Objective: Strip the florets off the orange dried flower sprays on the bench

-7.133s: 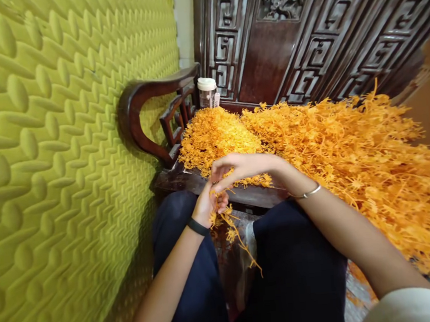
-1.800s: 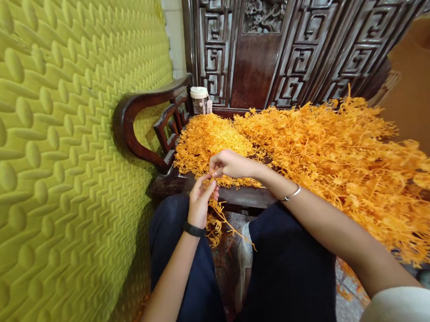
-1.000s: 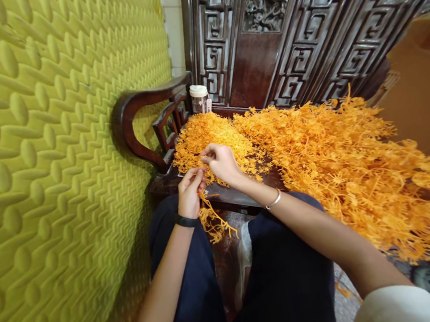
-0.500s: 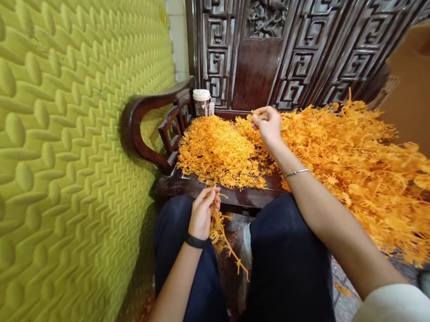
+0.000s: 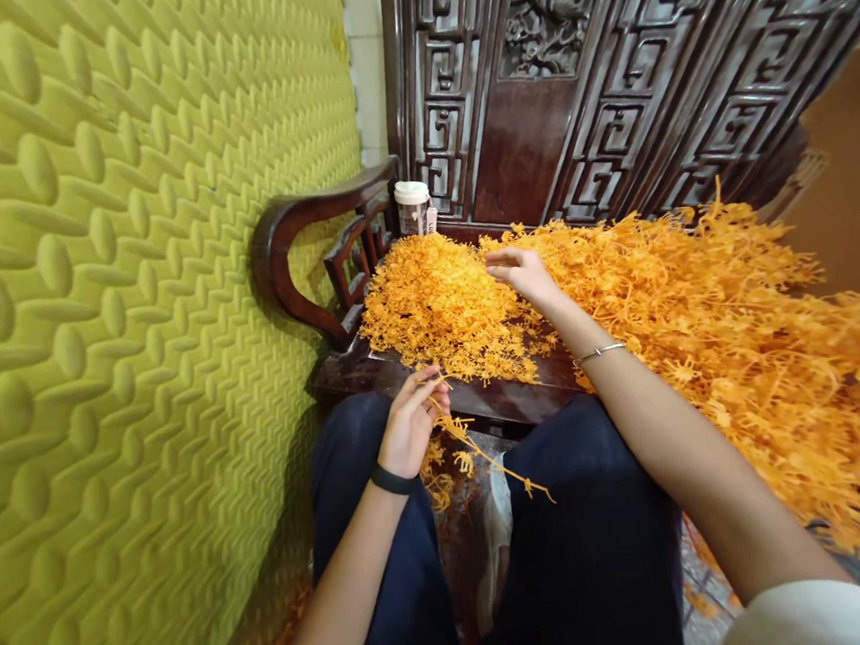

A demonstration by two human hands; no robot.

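My left hand (image 5: 410,427) is closed around thin orange plastic sprigs (image 5: 491,458), low over my knees. One long stem sticks out to the lower right; other tufts hang beneath the fingers. Over the right edge of a pile of small orange plastic pieces (image 5: 440,307), my right hand (image 5: 525,274) has its fingers stretched out to the left, and I see nothing held in them. To its right lies a large heap of orange artificial branches (image 5: 709,338).
The pile rests on a dark wooden bench (image 5: 482,398) with a curved armrest (image 5: 272,236) and carved back (image 5: 524,144). A white-lidded cup (image 5: 412,204) stands behind the pile. A yellow-green textured wall (image 5: 133,288) is at left, a brown cardboard box (image 5: 857,165) at right.
My right hand has lowered slightly and its pinched fingers have straightened. The long stem under my left hand has swung up and to the right.
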